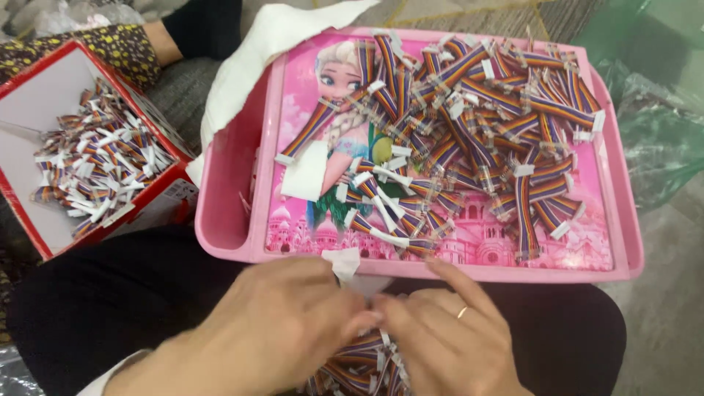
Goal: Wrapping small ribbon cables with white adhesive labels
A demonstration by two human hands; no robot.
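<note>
Both hands meet just below the near rim of the pink tray (pixel 235 242). The left hand (pixel 282 334) and right hand (pixel 447 341) press fingertips together on a bundle of cables (pixel 359 367) in the lap, directly beneath them, its strands running toward the tray. More cables (pixel 477 125) lie heaped on the tray's far right.

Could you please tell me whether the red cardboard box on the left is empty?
No, the red cardboard box holds a heap of short rainbow-striped ribbon cables with white connector ends, much like those piled on the pink plastic tray.
</note>
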